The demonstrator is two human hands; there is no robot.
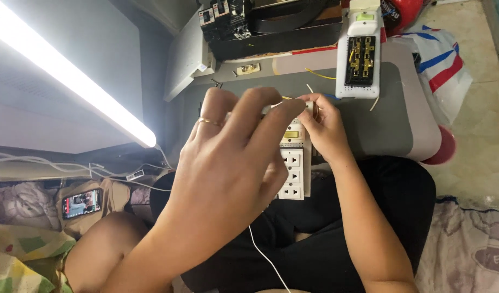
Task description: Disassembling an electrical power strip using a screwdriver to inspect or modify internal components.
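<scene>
— What is the left hand (227, 146) doing?

— It is raised close to the camera, back toward us, a gold ring (210, 122) on one finger. The fingers are curled and bunched at the tips, which meet the top end of a white power strip (293, 163). Whether they pinch a part of it I cannot tell; the hand hides the contact.

— And the right hand (325, 127)?

— Narrowly closed on the same top end from the other side, thumb and fingers gripping the strip's edge.

— Where does the strip sit?

— Held upright between both hands, above the person's lap, just in front of a low grey table (390, 125). Three sockets and a yellowish switch show on its face.

— What lies around?

— On the table, a second strip (360, 54), opened, with brass contacts showing, and loose yellow wires (320, 74) beside it. Farther left, a lit tube lamp (70, 76); lower left, a phone (81, 203) with its screen on.
</scene>
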